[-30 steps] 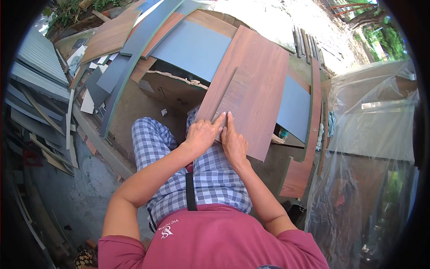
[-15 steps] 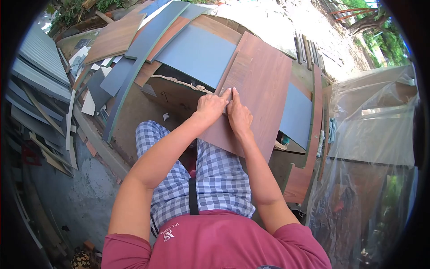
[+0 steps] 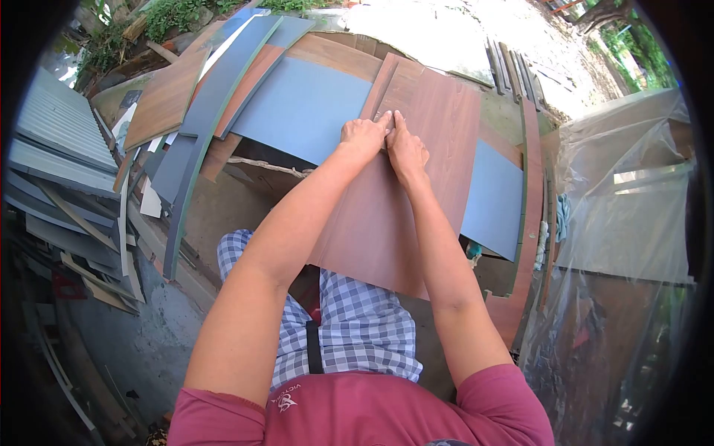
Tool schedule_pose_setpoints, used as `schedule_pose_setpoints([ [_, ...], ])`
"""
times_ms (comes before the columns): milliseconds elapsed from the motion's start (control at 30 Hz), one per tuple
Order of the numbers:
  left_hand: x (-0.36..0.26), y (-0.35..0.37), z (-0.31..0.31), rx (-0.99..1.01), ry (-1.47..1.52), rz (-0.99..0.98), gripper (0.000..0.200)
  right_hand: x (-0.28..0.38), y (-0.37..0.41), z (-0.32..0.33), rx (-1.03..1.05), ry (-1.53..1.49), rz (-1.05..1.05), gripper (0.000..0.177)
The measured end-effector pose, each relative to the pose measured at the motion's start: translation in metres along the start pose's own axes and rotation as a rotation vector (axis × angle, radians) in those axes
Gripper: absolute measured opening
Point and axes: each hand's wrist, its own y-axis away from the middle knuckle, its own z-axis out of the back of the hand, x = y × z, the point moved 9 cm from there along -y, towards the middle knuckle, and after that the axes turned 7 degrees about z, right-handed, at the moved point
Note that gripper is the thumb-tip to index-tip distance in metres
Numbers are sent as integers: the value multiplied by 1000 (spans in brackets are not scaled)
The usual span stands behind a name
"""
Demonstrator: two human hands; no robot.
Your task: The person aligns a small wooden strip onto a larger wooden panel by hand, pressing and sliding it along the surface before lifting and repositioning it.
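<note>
A brown wood-grain panel (image 3: 435, 171) lies sloping in front of my knees. Along its left side runs a narrower brown strip (image 3: 381, 85). My left hand (image 3: 364, 139) is over this left side, fingers bent and index finger pointing forward. Close beside it, my right hand (image 3: 407, 152) rests on the panel with its index finger stretched ahead and the others curled. The two index fingertips almost meet. Whatever is under or between the fingers is hidden. A blue-grey board (image 3: 301, 108) lies beneath the panel to the left, and another blue-grey board (image 3: 492, 201) shows at its right.
Long dark boards (image 3: 216, 111) and a brown board (image 3: 167, 97) are piled at the left. Stacked sheets (image 3: 63, 141) stand farther left. A clear plastic sheet (image 3: 625, 215) hangs over things at the right. Cut strips (image 3: 506, 70) lie on the ground beyond.
Both hands have slid forward along the panel, away from my body, arms stretching out. The panel's near edge now sits lower in view as the camera has shifted.
</note>
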Motion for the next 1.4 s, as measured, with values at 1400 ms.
schedule_pose_setpoints([
  [1400, 21, 268, 8, -97, 227, 20, 49, 56, 246, -21, 213, -25, 56, 53],
])
